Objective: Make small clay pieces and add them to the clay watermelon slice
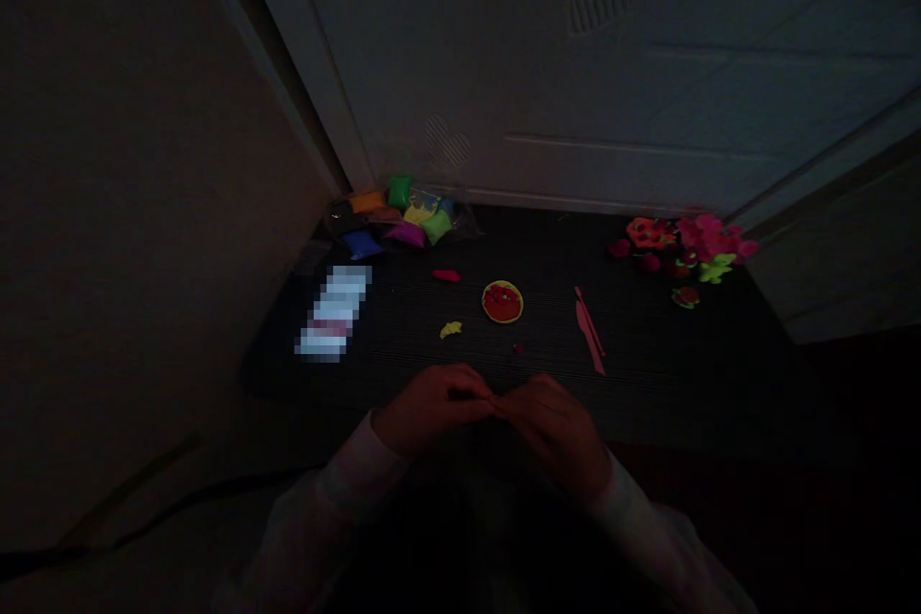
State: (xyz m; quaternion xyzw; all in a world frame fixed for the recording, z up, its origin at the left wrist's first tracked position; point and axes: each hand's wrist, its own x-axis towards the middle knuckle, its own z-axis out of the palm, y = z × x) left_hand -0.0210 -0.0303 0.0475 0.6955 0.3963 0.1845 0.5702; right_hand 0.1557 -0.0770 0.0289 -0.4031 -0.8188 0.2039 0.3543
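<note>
Both hands are bare and held together at the near edge of a dark, finely ribbed tabletop [539, 254]. The left hand [436, 411] has its fingers bent, thumb and fingertips drawn together; the right hand [557, 432] is curled likewise, its fingertips meeting those of the left. Whether a small piece is pinched between them cannot be told in the dim light.

Nearest to the fingertips, just beyond them, lies a tiny dark-red lump [517, 348]. Farther in sits a shallow round disc with a yellow rim and a lumpy red face [502, 303]. To its left are a curved, ragged-edged yellow piece [450, 330] and a smooth, elongated red piece [447, 276]. To its right, a flat pink knife-shaped tool [589, 338] lies beside a thin pink rod [594, 323].

At the back left, glossy clear-plastic packets [407, 233] in several colours are heaped; a blurred pale sheet [335, 312] lies in front. At the back right, moulded pink, orange and yellow-green shapes [709, 237] are clustered.
</note>
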